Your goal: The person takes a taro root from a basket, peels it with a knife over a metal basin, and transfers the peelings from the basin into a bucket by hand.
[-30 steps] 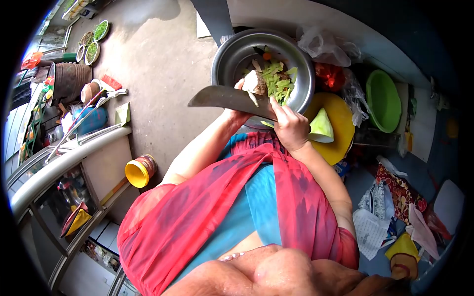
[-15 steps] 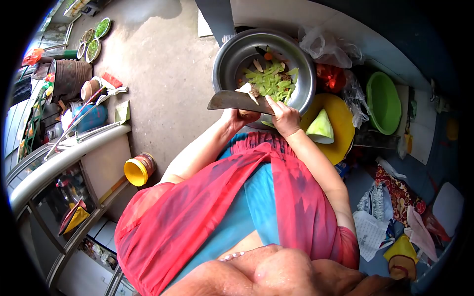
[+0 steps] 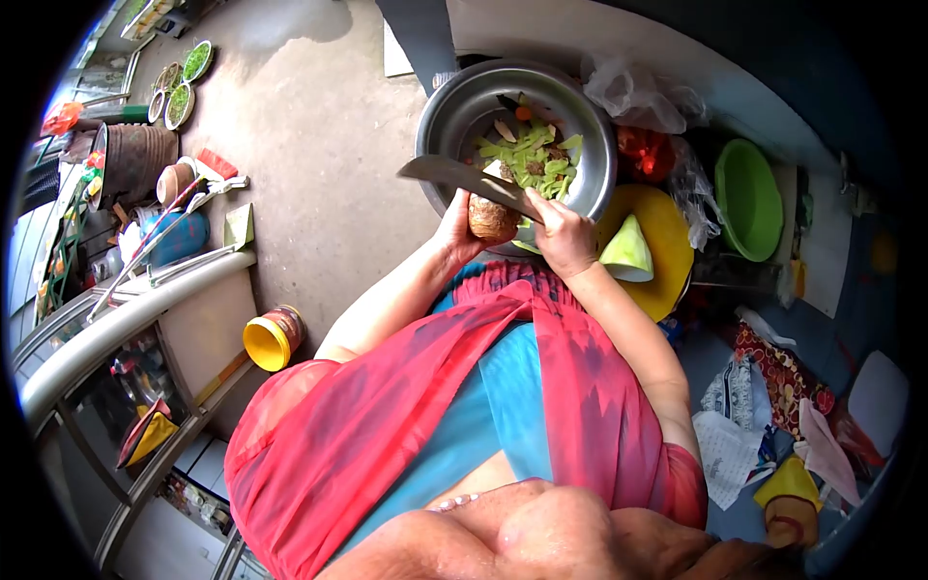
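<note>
1. At the seven o'clock side of the metal basin (image 3: 445,121), a brown-skinned root (image 3: 493,222) sits in the left hand (image 3: 454,232), whose fingers grasp it from its nine o'clock side.
2. At the root's four o'clock, the right hand (image 3: 565,237) has its fingers wrapped around the base of the knife (image 3: 449,174); the handle is hidden.
3. The blade crosses the root's pale upper end, tip toward ten o'clock. Which way the edge faces cannot be told.
4. A cut seems the chief danger: the blade lies near the left fingers, and a skid on the pale, possibly slick flesh might carry it into them.
5. The root has no visible support besides the hand, so a hard push could twist it loose, dropping it onto the green peelings (image 3: 532,159).
6. Scraps could miss the basin, since the root is close to its near rim.
7. At the basin's four o'clock, a pale green wedge (image 3: 628,251) rests on a yellow round surface (image 3: 662,217); a careless right wrist might knock it.
</note>
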`<state>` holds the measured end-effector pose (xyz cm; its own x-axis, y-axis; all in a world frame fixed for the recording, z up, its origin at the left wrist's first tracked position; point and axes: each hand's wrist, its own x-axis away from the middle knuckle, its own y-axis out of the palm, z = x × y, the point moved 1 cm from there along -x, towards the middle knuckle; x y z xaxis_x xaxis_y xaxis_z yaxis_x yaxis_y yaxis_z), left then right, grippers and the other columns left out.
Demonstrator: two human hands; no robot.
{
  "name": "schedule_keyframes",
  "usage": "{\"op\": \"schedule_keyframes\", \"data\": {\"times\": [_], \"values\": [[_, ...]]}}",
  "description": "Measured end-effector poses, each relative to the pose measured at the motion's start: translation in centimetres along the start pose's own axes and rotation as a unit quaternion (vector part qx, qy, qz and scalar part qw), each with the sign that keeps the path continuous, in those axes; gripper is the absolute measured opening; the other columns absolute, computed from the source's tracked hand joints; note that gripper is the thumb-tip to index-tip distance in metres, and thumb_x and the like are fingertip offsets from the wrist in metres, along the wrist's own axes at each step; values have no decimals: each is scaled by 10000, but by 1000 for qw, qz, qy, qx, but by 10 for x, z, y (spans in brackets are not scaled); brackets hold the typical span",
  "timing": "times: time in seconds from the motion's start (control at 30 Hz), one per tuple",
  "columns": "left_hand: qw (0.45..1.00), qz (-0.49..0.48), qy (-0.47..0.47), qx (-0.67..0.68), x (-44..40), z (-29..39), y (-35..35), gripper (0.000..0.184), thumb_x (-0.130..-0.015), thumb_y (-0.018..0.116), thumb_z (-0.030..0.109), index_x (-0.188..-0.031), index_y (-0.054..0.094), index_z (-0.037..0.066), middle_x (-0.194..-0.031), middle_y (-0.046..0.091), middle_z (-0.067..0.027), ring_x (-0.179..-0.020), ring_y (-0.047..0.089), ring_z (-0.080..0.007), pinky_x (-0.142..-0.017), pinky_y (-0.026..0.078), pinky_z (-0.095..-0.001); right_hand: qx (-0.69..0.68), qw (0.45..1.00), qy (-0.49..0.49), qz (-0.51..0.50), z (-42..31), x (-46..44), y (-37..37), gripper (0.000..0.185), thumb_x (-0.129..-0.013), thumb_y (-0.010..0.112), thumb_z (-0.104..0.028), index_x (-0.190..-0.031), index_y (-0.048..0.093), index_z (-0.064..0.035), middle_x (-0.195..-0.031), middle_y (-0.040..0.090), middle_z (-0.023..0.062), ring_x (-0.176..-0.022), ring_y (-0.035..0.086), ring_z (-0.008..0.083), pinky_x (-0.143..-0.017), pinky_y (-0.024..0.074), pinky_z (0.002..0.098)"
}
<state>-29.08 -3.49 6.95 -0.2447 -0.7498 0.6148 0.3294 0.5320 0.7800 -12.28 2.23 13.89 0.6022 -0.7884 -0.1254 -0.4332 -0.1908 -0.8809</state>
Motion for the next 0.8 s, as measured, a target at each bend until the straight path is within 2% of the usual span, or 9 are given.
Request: {"op": "schedule_keyframes", "data": {"times": [0.13, 0.27, 0.33, 0.4, 0.5, 0.6, 0.67, 0.7, 0.8], "values": [[998, 51, 30, -32, 3, 0, 13, 501, -897, 562, 522, -1208, 562, 129, -1122, 644, -43, -1019, 632, -199, -868, 532, -416, 27, 999, -47, 4, -6, -6, -11, 388, -774, 596, -58, -1154, 660, -108, -730, 647, 72, -605, 659, 262, -547, 539, 378], [998, 45, 12, -30, 5, -1, 9, 508, -915, 522, 527, -1201, 564, 109, -1116, 651, -67, -1007, 642, -224, -875, 532, -422, 51, 997, -50, 24, 13, 1, 8, 379, -798, 595, -78, -1171, 651, -115, -750, 661, 77, -620, 666, 257, -555, 542, 366], [999, -19, -25, -15, 5, -1, 5, 481, -944, 437, 491, -1189, 581, 102, -1068, 675, -84, -933, 666, -252, -825, 546, -427, -5, 1000, 15, 2, 34, 5, 25, 308, -830, 582, -110, -1120, 672, -159, -803, 691, 114, -670, 679, 313, -611, 552, 420], [999, 30, -9, -39, 5, -3, 3, 536, -915, 449, 551, -1194, 591, 116, -1050, 676, -110, -884, 661, -290, -745, 543, -428, 62, 975, 141, -160, 57, 2, 31, 235, -866, 595, -156, -1080, 693, -160, -838, 690, 158, -763, 677, 348, -662, 549, 448], [997, 21, 5, -70, 10, 3, 12, 538, -914, 448, 563, -1190, 596, 125, -1042, 679, -101, -871, 663, -289, -724, 539, -418, 89, 955, 199, -198, 83, 11, 38, 207, -907, 571, -252, -1018, 712, -148, -831, 686, 172, -787, 675, 355, -687, 544, 452], [995, 43, 21, -85, 8, 6, 7, 551, -915, 446, 571, -1198, 593, 121, -1045, 679, -100, -877, 664, -280, -739, 540, -418, -15, 978, 188, -93, 43, 1, 12, 209, -904, 581, -244, -1036, 711, -147, -866, 694, 156, -792, 678, 342, -689, 546, 439], [993, 58, 24, -101, 6, 9, 7, 563, -914, 447, 576, -1205, 590, 116, -1048, 679, -100, -883, 664, -274, -754, 540, -417, -35, 995, 85, -24, 24, -3, 4, 251, -854, 619, -138, -1093, 695, -149, -907, 702, 128, -753, 684, 312, -653, 552, 405], [993, 56, 10, -107, 6, 8, 7, 566, -912, 464, 573, -1216, 576, 109, -1072, 672, -96, -910, 662, -275, -788, 539, -427, -21, 998, 55, -28, 13, -5, -2, 288, -840, 621, -121, -1118, 686, -153, -871, 696, 117, -725, 682, 306, -636, 550, 402], [983, 84, 84, -136, 6, 1, 14, 496, -933, 488, 522, -1211, 562, 119, -1149, 644, -69, -1028, 636, -209, -888, 519, -422, 18, 999, -13, -27, -13, -7, -17, 371, -812, 618, -87, -1174, 664, -152, -766, 661, 88, -648, 668, 287, -587, 543, 400]]}}
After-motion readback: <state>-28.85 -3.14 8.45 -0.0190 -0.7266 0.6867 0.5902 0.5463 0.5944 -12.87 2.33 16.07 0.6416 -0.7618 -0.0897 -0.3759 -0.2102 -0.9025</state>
